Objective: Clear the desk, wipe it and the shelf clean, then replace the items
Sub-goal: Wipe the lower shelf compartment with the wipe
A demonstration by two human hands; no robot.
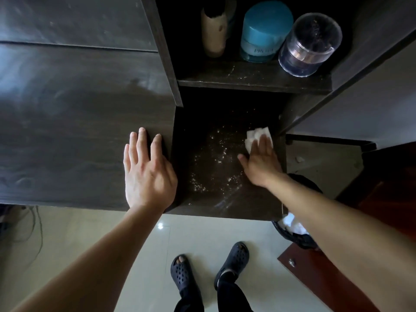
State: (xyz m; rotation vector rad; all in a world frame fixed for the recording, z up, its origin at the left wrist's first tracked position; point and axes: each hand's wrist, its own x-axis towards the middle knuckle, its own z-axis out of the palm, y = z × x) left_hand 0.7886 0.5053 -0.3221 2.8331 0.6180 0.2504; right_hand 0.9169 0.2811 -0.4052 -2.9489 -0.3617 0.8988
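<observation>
Pressing tissue (254, 137) near shelf (247, 206) right wall, right hand (261, 162) fingers (266, 144) straight; left hand (146, 174) (fingers spread) on desk (67, 131) edge.

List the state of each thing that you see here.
left hand: rests flat on the desk top.
right hand: presses the tissue flat on the lower shelf.
tissue: crumpled, under the right hand.
lower shelf: speckled with white dust.
upper shelf: dusty.
bin: holds white paper.

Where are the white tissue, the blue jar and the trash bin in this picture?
white tissue (256, 134): head view, on its crumpled upper part.
blue jar (262, 30): head view, on the middle of its blue part.
trash bin (302, 242): head view, on its dark rim at lower right.
</observation>
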